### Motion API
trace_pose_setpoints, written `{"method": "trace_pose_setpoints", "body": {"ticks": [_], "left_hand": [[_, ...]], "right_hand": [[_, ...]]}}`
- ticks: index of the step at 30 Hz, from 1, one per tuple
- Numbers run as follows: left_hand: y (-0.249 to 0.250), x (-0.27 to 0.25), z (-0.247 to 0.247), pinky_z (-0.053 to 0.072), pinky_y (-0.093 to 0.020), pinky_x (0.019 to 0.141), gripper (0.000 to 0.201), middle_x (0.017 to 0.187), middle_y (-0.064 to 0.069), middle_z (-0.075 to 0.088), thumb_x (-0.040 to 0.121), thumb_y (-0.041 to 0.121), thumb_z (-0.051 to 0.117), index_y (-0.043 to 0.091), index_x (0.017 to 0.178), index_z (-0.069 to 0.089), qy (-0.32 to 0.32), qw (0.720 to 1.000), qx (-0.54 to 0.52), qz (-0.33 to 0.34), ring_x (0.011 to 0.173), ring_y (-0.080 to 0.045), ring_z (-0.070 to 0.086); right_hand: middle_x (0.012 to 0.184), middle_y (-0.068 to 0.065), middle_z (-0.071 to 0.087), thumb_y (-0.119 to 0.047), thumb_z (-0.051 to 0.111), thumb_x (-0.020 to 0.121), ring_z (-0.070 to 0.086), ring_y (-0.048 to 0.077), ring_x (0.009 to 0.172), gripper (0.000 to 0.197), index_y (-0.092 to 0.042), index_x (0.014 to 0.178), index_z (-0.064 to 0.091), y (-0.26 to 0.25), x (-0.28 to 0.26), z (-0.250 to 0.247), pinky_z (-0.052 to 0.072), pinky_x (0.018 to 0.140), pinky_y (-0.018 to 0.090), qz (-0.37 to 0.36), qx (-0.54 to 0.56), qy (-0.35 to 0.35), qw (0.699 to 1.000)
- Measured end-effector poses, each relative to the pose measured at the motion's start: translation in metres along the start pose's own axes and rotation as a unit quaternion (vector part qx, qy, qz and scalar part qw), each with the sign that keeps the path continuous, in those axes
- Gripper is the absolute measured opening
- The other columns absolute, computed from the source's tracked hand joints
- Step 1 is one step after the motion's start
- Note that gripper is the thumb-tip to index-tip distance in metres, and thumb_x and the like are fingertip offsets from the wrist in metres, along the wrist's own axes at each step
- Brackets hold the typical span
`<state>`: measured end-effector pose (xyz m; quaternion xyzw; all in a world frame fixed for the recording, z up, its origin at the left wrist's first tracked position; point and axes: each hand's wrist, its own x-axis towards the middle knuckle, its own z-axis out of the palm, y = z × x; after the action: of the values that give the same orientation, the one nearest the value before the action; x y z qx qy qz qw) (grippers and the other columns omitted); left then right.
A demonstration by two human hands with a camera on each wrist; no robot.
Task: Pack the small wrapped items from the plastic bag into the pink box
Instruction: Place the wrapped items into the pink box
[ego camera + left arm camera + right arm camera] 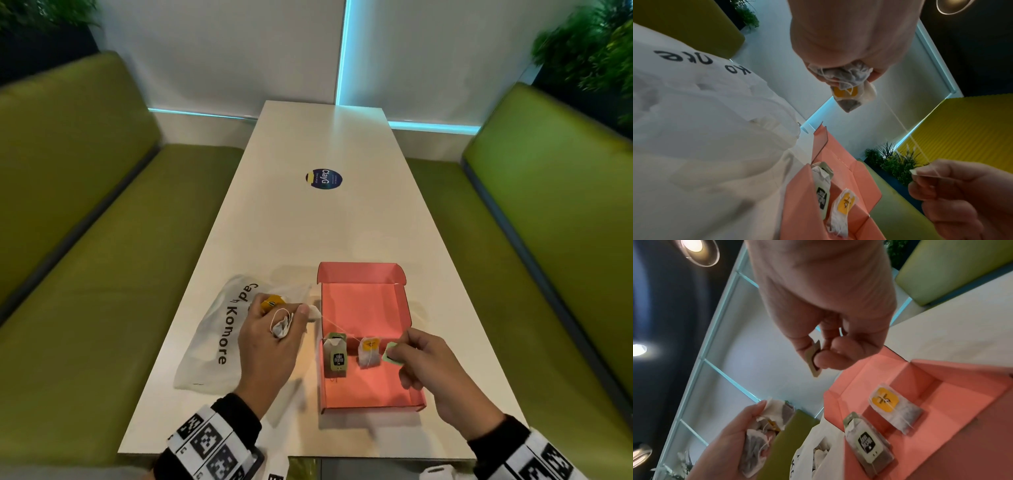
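Observation:
The pink box (pixel 363 301) lies open on the white table, lid flap at the back. Inside lie a green-tagged tea bag (pixel 336 356) and a yellow-tagged tea bag (pixel 368 351). Over the plastic bag (pixel 209 342), left of the box, my left hand (pixel 287 318) grips a bunch of tea bags (pixel 849 81) with tangled strings. My right hand (pixel 399 349) pinches a small green tag (pixel 389 355) over the box's right side. A thin taut string (pixel 337 327) runs from that tag to the bunch. More tea bags (pixel 820 452) show in the bag's mouth.
The table (pixel 325 222) is long and narrow, with a round dark sticker (pixel 324 179) at its middle. Green benches (pixel 102 274) run along both sides. A white wall stands at the far end, with plants in both corners.

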<state>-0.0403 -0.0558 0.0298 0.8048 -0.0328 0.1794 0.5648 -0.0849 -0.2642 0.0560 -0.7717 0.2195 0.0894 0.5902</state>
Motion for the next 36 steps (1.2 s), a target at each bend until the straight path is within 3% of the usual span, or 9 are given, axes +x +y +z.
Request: {"method": "trace_pose_setpoints", "body": {"ticks": [5, 8, 10, 12, 17, 21, 25, 32, 36], "left_hand": [[0.008, -0.002, -0.002, 0.046, -0.036, 0.061, 0.016, 0.08, 0.005, 0.054, 0.08, 0.046, 0.062, 0.042, 0.069, 0.073, -0.066, 0.994, -0.073, -0.055, 0.072, -0.022, 0.057], [0.021, -0.001, -0.002, 0.041, -0.023, 0.048, 0.015, 0.082, -0.01, 0.053, 0.077, 0.039, 0.061, 0.043, 0.068, 0.073, -0.065, 0.986, -0.133, -0.079, 0.062, -0.018, 0.052], [0.028, -0.002, -0.002, 0.037, -0.017, 0.042, 0.014, 0.081, -0.003, 0.053, 0.076, 0.035, 0.062, 0.04, 0.069, 0.074, -0.064, 0.981, -0.164, -0.085, 0.058, -0.01, 0.049], [0.033, -0.005, 0.0, 0.038, -0.017, 0.042, 0.014, 0.079, 0.008, 0.055, 0.077, 0.031, 0.064, 0.033, 0.071, 0.076, -0.072, 0.978, -0.179, -0.08, 0.061, -0.007, 0.051], [0.029, -0.011, 0.002, 0.04, -0.012, 0.054, 0.012, 0.087, -0.016, 0.058, 0.075, 0.024, 0.072, 0.013, 0.074, 0.076, -0.092, 0.974, -0.197, -0.056, 0.069, -0.003, 0.055], [0.024, -0.015, 0.004, 0.039, -0.011, 0.052, 0.022, 0.08, -0.012, 0.061, 0.07, 0.027, 0.074, 0.006, 0.073, 0.072, -0.11, 0.964, -0.229, -0.083, 0.064, -0.007, 0.054], [0.031, -0.018, 0.003, 0.035, -0.014, 0.042, 0.023, 0.057, 0.001, 0.06, 0.067, 0.024, 0.071, 0.001, 0.067, 0.066, -0.147, 0.939, -0.272, -0.151, 0.044, -0.004, 0.047], [0.027, -0.02, 0.005, 0.031, -0.017, 0.038, 0.037, 0.061, -0.028, 0.056, 0.07, 0.03, 0.07, -0.006, 0.074, 0.062, -0.173, 0.926, -0.249, -0.224, 0.035, -0.007, 0.041], [0.027, -0.019, 0.007, 0.031, -0.017, 0.037, 0.033, 0.071, -0.032, 0.062, 0.072, 0.033, 0.069, -0.001, 0.071, 0.064, -0.163, 0.931, -0.232, -0.229, 0.036, -0.01, 0.042]], "right_hand": [[0.054, 0.003, 0.048, -0.002, 0.058, 0.086, 0.039, 0.013, 0.036, 0.01, -0.006, 0.078, 0.054, 0.003, 0.001, 0.0, 0.024, 0.036, 0.019, 0.024, 0.065, -0.013, 0.998], [0.052, 0.005, 0.049, 0.007, 0.056, 0.082, 0.036, 0.013, 0.033, 0.017, -0.008, 0.089, 0.054, 0.003, -0.003, 0.005, 0.024, 0.036, 0.016, 0.035, 0.061, -0.058, 0.996], [0.053, 0.006, 0.047, 0.009, 0.055, 0.081, 0.034, 0.01, 0.033, 0.018, -0.008, 0.086, 0.057, 0.004, -0.005, 0.011, 0.025, 0.035, 0.015, 0.029, 0.03, -0.1, 0.994], [0.058, 0.008, 0.05, 0.006, 0.056, 0.082, 0.036, 0.01, 0.034, 0.013, -0.007, 0.081, 0.061, 0.006, -0.005, 0.017, 0.027, 0.036, 0.016, 0.032, -0.003, -0.134, 0.99], [0.073, 0.009, 0.068, -0.017, 0.059, 0.089, 0.053, 0.014, 0.04, 0.013, -0.007, 0.085, 0.065, 0.006, 0.0, 0.033, 0.033, 0.041, 0.017, 0.048, -0.017, -0.176, 0.983], [0.086, 0.009, 0.072, -0.033, 0.053, 0.092, 0.054, 0.017, 0.045, 0.028, -0.009, 0.086, 0.068, 0.004, 0.007, 0.044, 0.033, 0.045, 0.02, 0.069, 0.01, -0.151, 0.986], [0.074, 0.006, 0.065, -0.007, 0.051, 0.093, 0.057, 0.011, 0.042, 0.017, -0.005, 0.101, 0.065, -0.005, 0.019, 0.045, 0.03, 0.043, 0.021, 0.013, 0.069, -0.099, 0.993], [0.087, 0.009, 0.072, 0.003, 0.056, 0.087, 0.061, 0.008, 0.05, 0.033, -0.023, 0.107, 0.053, -0.032, 0.018, 0.038, 0.04, 0.047, 0.018, -0.09, 0.113, -0.049, 0.988], [0.079, 0.003, 0.072, 0.006, 0.057, 0.085, 0.062, 0.011, 0.054, 0.016, -0.008, 0.093, 0.059, -0.038, 0.011, 0.035, 0.041, 0.048, 0.018, -0.156, 0.151, -0.049, 0.975]]}}
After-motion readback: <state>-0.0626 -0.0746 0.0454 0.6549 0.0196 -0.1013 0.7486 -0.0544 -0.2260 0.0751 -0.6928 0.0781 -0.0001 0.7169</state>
